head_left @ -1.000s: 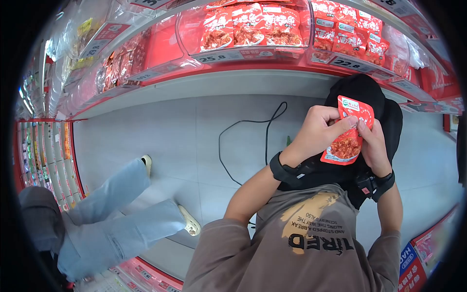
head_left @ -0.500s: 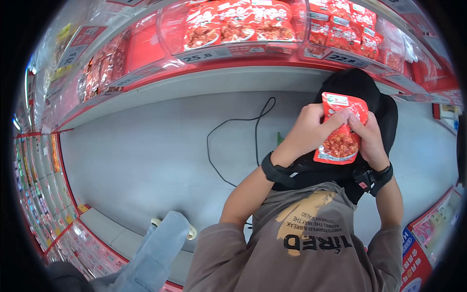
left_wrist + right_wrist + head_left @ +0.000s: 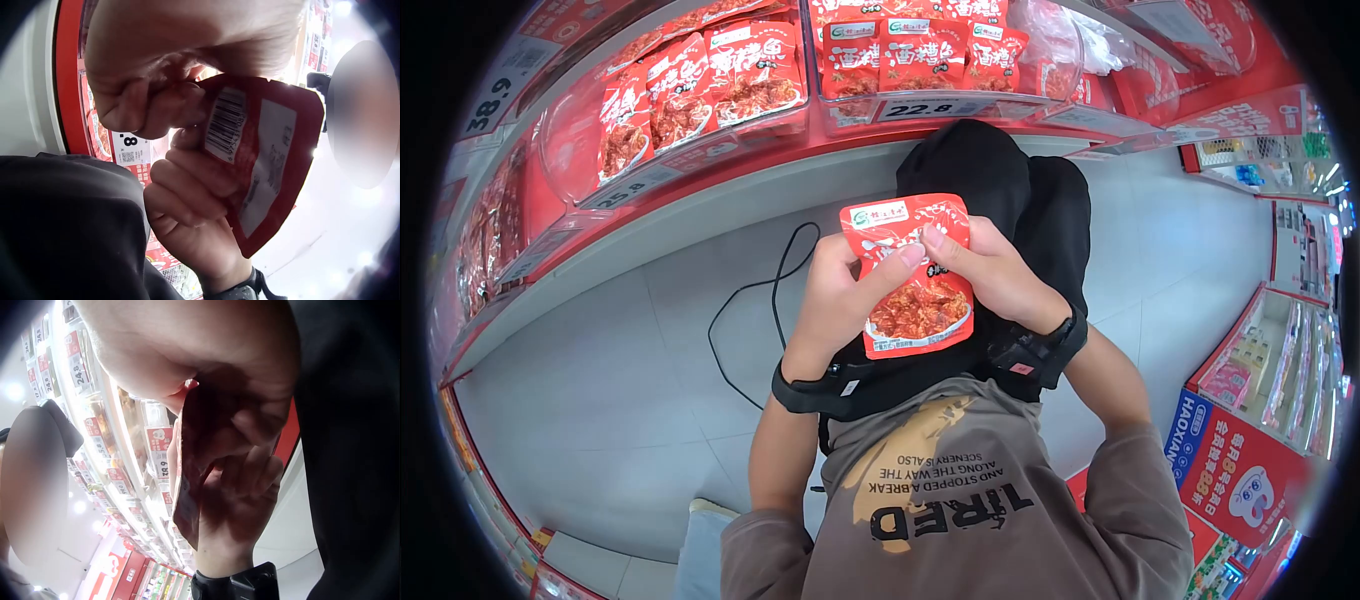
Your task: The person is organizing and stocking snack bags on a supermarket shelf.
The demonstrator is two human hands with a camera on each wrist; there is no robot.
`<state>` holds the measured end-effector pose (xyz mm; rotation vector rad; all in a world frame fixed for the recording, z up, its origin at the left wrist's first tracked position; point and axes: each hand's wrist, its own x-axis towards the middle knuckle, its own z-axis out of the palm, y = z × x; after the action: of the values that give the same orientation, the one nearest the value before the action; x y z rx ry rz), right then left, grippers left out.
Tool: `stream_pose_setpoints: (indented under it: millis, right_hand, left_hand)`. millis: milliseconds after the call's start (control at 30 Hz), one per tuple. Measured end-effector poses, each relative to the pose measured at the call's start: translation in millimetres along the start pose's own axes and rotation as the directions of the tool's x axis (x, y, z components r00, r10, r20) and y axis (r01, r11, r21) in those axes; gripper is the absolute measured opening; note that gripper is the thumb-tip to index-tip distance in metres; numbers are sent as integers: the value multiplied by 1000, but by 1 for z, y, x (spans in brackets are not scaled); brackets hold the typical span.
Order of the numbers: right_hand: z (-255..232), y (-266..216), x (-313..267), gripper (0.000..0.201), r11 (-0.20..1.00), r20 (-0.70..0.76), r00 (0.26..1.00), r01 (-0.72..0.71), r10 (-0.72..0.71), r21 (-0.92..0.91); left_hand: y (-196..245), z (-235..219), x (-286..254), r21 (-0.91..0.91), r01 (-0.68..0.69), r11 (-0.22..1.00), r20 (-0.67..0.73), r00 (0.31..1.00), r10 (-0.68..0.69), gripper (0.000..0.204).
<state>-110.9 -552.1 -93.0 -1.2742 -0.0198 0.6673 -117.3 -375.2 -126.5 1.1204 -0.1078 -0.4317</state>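
Note:
A red food pouch with a picture of reddish food is held upright over the lap in the head view. My left hand grips its left edge and my right hand its right edge, both thumbs on the printed front near the middle. In the left wrist view the back of the pouch shows a barcode, with curled fingers of both hands behind it. The right wrist view catches the pouch nearly edge-on, between the hands.
Shelf bins above hold similar red pouches, over a price label reading 22.8. A black cable loops on the grey floor. At the right stand a red and blue sign and more shelving. Part of another person's light-blue clothing shows at the bottom.
The head view has swung rightward, so the shelf, the hands and the pouch appear farther left. Both hands keep hold of the pouch. Less of the other person is in view.

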Motion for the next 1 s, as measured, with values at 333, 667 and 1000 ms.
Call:
stream_pose_setpoints:
  millis: [333,667,1000]
  right_hand:
    - [-1,2,1,32,1000,23,1000,-6,7,-29]
    - [-5,-4,1,33,991,10,998,56,-55,-124]
    - [-15,-29,5,28,969,-4,982,184,-187,-162]
  left_hand:
    - [3,2,-3,-42,-8,999,-9,1000,7,21]
    - [11,6,-2,-2,-27,1000,-1,1000,27,22]
    - [21,12,11,133,-51,990,0,999,51,24]
